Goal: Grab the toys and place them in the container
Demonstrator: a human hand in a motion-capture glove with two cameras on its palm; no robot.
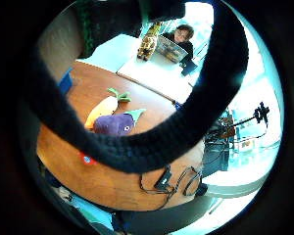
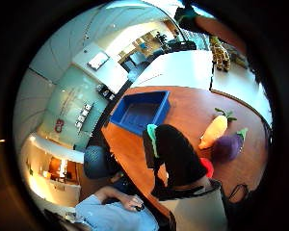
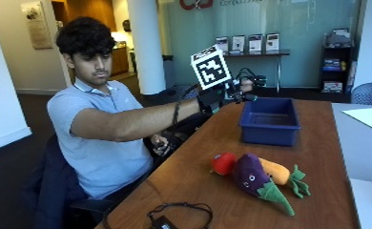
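Outside view: the gloved right hand point(image 3: 237, 90) hovers above the wooden counter point(image 3: 199, 176), holding nothing I can see; finger spread unclear. Purple plush eggplant point(image 3: 253, 177), orange plush carrot point(image 3: 281, 172) and red plush toy point(image 3: 223, 163) lie together at five o'clock from the blue plastic container point(image 3: 270, 120).
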